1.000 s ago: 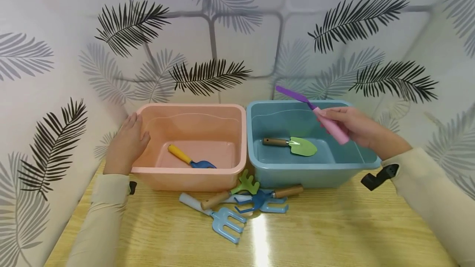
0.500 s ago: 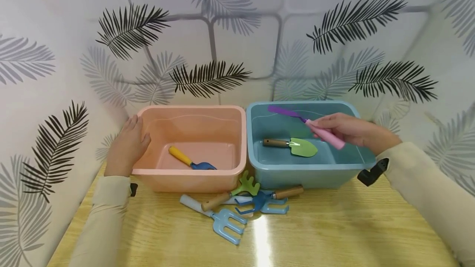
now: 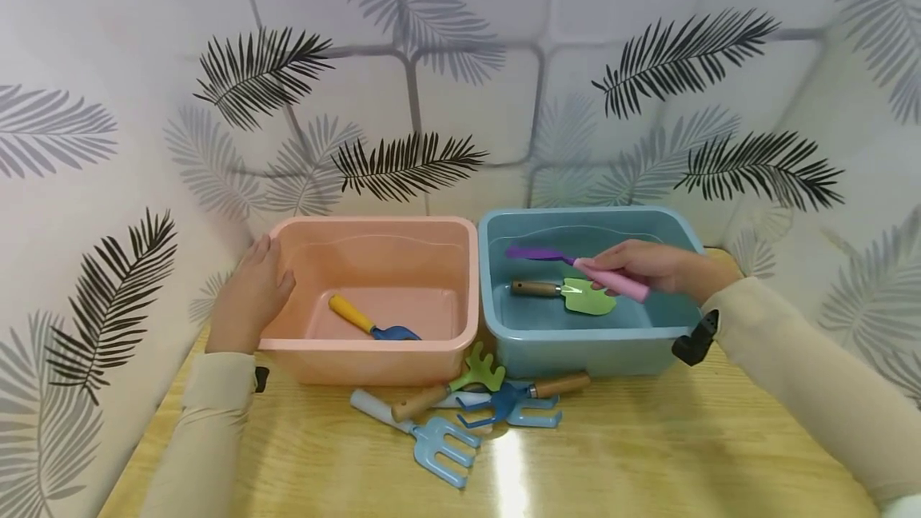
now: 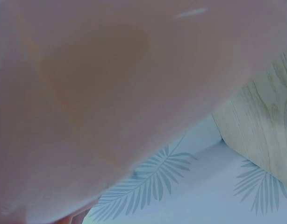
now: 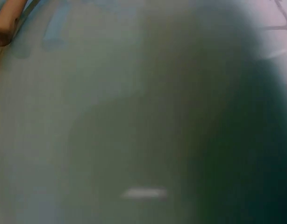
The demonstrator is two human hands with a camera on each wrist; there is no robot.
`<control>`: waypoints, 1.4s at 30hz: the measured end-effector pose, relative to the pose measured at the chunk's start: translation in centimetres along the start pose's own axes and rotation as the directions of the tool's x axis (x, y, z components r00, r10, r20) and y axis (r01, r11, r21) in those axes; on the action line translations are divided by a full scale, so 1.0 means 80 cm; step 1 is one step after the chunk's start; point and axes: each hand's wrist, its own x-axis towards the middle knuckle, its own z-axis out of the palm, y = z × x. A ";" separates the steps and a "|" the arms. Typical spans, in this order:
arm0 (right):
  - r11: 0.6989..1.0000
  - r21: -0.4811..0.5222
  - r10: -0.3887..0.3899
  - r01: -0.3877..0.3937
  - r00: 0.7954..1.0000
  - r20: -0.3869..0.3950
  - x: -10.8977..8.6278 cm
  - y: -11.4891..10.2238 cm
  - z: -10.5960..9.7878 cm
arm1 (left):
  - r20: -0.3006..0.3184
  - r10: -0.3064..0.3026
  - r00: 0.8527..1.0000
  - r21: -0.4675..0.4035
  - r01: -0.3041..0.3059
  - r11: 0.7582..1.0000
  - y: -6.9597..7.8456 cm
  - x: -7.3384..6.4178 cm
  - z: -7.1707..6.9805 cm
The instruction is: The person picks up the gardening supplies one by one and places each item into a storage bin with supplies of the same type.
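My right hand [image 3: 640, 264] pinches the pink handle of a small trowel with a narrow purple blade [image 3: 612, 278], held inside the blue bin [image 3: 590, 334]. Beneath it on the bin floor lies a green hand trowel [image 3: 590, 296] with a wooden handle, partly covered by the pink handle in the head view. My left hand [image 3: 252, 294] rests on the left rim of the peach bin [image 3: 374, 346], fingers extended. In that bin sits a blue-headed garden tool [image 3: 352, 312] with a yellow handle. Both wrist views are mostly filled by blurred bin walls.
In front of the bins, several garden tools lie in a pile on the wooden table [image 3: 612, 454]: a light blue fork [image 3: 440, 448], a green fork [image 3: 478, 370] and a dark blue cultivator [image 3: 507, 400] among them. A leaf-patterned backdrop [image 3: 460, 102] stands close behind the bins.
My right hand has lowered the purple-bladed trowel into the blue bin, moving left and down, and its blade has levelled out. The left hand keeps its place on the peach rim.
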 end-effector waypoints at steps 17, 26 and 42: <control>0.989 0.126 0.078 -0.077 0.997 -0.003 0.014 0.016 0.007 | -0.046 0.016 0.999 0.004 -0.015 1.000 0.003 -0.001 -0.002; 0.991 0.112 0.076 -0.076 0.997 0.004 0.016 0.017 0.005 | -0.012 -0.013 1.000 0.009 0.013 1.000 0.004 -0.002 -0.003; 0.999 0.054 -0.004 0.011 0.993 -0.117 0.018 0.019 0.001 | 0.028 -0.025 0.999 -0.008 0.025 1.000 0.006 -0.001 -0.003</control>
